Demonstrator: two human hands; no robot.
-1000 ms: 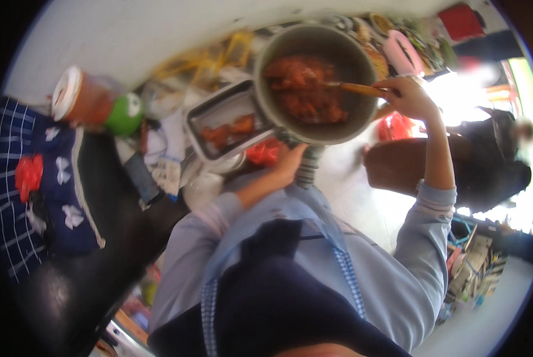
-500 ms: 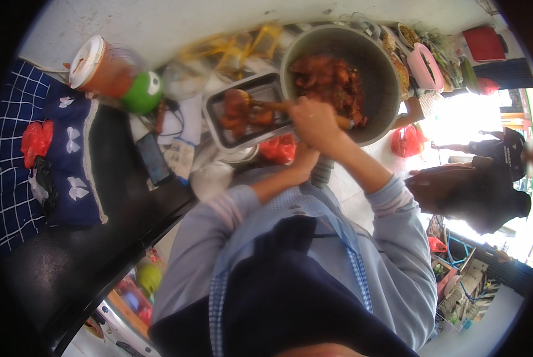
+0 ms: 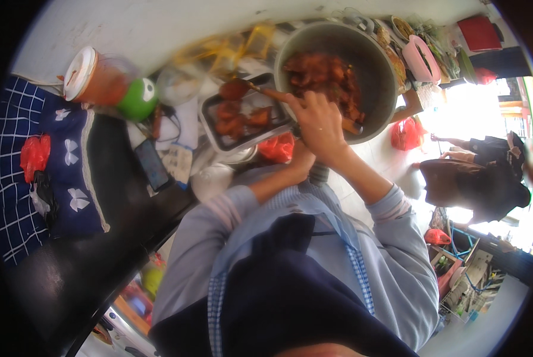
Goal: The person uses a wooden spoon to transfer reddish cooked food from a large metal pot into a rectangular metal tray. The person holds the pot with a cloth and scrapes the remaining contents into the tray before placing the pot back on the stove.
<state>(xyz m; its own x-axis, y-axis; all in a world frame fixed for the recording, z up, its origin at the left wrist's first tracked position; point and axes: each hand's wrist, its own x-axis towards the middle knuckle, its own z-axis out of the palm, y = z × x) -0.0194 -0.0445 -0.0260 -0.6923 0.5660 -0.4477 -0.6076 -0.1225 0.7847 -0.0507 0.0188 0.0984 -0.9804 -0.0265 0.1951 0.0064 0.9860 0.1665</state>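
Observation:
My right hand [image 3: 321, 122] is closed round the long wooden handle of a cooking spoon [image 3: 235, 89], at the near-left rim of a large grey pot [image 3: 391, 110]. The sauce-coated spoon head is over the far side of a metal tray [image 3: 231, 147], and the handle's other end reaches over the pot. Several reddish, sauced meat pieces [image 3: 229, 119] lie in the tray. More dark red meat [image 3: 329, 74] fills part of the pot. My left hand [image 3: 302, 157] is below my right wrist, near the tray's corner; its fingers are hidden.
Left of the tray are a phone [image 3: 151, 165], a green round container [image 3: 138, 100] and a tub with a white lid [image 3: 81, 74]. A red plastic bag [image 3: 276, 147] is beside the tray. A pink basin [image 3: 421, 59] stands beyond the pot. People [image 3: 475, 184] are at the right.
The spoon head has risen off the meat in the tray toward its far edge. My right hand has turned slightly, its fingers lying more along the handle.

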